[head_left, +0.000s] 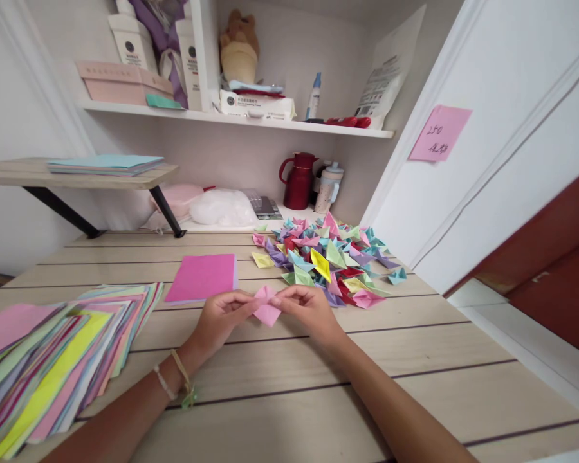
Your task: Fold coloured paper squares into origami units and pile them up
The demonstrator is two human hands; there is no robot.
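Between my two hands is a small piece of folded pink paper [267, 311], held just above the wooden table. My left hand [224, 316] pinches its left side between thumb and fingers. On the right side, my right hand [309, 312] grips it the same way. The paper has a pointed lower end and a flap standing at the top. Just beyond my left hand lies a magenta sheet [201, 276] with a lilac edge showing underneath. Past my right hand is a heap of folded paper boats [335, 254] in many colours.
Fanned stacks of coloured paper [67, 366] cover the table's left side. A raised wooden shelf [9, 172] holds blue sheets [106, 163]. At the back stand a red jug [299, 183] and a pale tumbler [329, 188]. A pink note [440, 133] is stuck on the right.
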